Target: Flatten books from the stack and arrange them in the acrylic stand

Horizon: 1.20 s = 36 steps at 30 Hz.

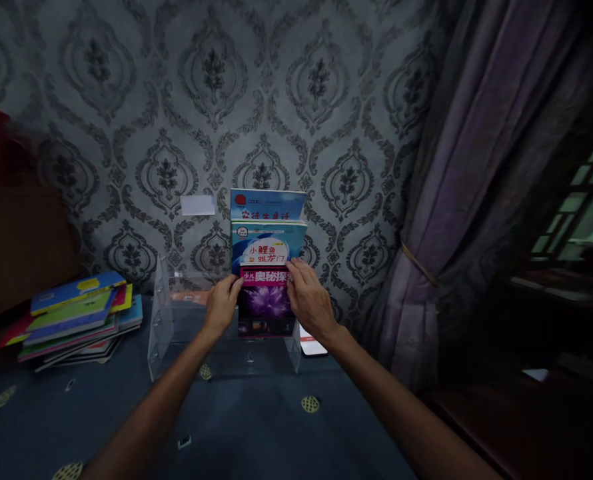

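Observation:
Between my two hands stands a dark book [265,303] with a magenta title band and a purple burst on its cover. My left hand [222,301] grips its left edge near the top. The upper right edge is pinched by my right hand [310,297]. The book is at the right part of a clear acrylic stand [189,330]; whether its bottom rests on the stand I cannot tell. Behind it rise a light-blue book [269,240] with red lettering and a taller blue book [269,202], both upright and partly covered.
A pile of colourful books [76,320] lies on the left of the blue-covered table [246,427]. A phone with a lit screen [312,343] is just right of the stand. A tied purple curtain [406,320] hangs at the right, and a brown box [21,240] stands far left.

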Each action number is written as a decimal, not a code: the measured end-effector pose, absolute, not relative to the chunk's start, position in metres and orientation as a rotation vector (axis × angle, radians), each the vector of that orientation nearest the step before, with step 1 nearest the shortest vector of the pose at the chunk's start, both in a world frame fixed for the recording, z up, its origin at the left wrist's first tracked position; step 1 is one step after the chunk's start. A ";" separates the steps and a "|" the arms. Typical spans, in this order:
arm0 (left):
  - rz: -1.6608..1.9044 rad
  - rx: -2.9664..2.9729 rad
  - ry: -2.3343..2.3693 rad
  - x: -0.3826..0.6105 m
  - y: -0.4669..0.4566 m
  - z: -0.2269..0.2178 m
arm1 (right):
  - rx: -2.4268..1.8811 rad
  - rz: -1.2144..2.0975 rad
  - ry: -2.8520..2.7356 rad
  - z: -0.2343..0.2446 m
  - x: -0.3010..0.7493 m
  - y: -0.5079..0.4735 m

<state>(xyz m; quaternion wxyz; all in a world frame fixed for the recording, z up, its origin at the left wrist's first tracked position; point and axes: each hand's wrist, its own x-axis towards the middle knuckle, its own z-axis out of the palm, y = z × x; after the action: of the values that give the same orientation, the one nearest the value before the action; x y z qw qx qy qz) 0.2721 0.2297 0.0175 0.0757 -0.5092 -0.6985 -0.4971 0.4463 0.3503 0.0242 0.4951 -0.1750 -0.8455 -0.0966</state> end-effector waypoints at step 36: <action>-1.589 -1.523 -2.071 0.269 0.228 0.019 | -0.375 0.644 -1.992 0.015 0.467 0.356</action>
<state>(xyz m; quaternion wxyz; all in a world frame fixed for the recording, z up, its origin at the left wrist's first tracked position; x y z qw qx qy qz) 0.2689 0.2281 0.0189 0.0598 -0.5030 -0.6842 -0.5248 0.4674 0.3558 0.0147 0.4857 -0.1542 -0.8187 0.2647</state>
